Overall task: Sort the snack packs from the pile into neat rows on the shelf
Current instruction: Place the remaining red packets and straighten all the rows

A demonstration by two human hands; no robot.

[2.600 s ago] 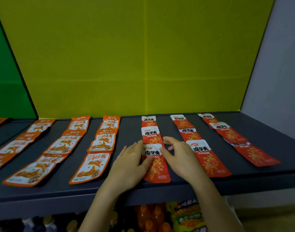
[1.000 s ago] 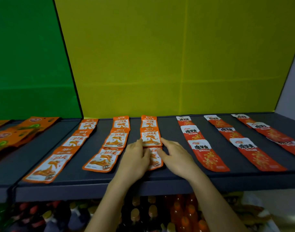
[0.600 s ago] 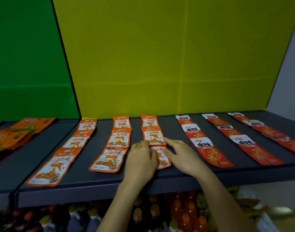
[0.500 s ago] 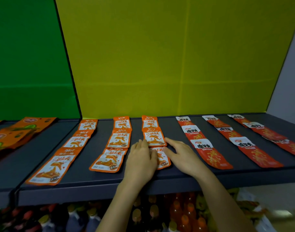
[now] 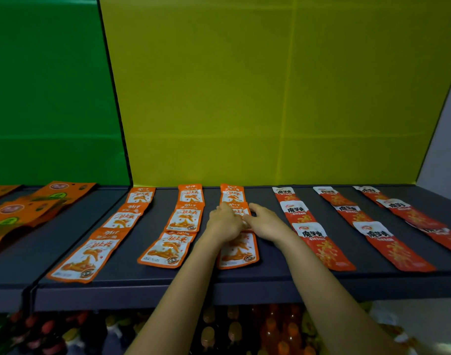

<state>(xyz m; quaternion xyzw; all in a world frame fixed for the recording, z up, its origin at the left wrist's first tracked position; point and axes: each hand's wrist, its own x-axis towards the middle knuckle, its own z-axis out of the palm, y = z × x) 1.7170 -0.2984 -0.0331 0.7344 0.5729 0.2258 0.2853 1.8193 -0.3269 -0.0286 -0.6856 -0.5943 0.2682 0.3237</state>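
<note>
Left hand (image 5: 223, 222) and right hand (image 5: 266, 222) side by side on middle pack (image 5: 235, 210) of third orange row, fingers flat, pressing it, not gripping. Front pack (image 5: 238, 252) of same row lies under both wrists, near shelf (image 5: 270, 280) edge. Two more orange-and-white pack rows (image 5: 183, 221) to left, three red pack rows (image 5: 319, 242) to right, all flat, overlapping front to back. Larger orange pouches (image 5: 22, 211) on neighbouring shelf section, far left. Bottles (image 5: 234, 329) below.
</note>
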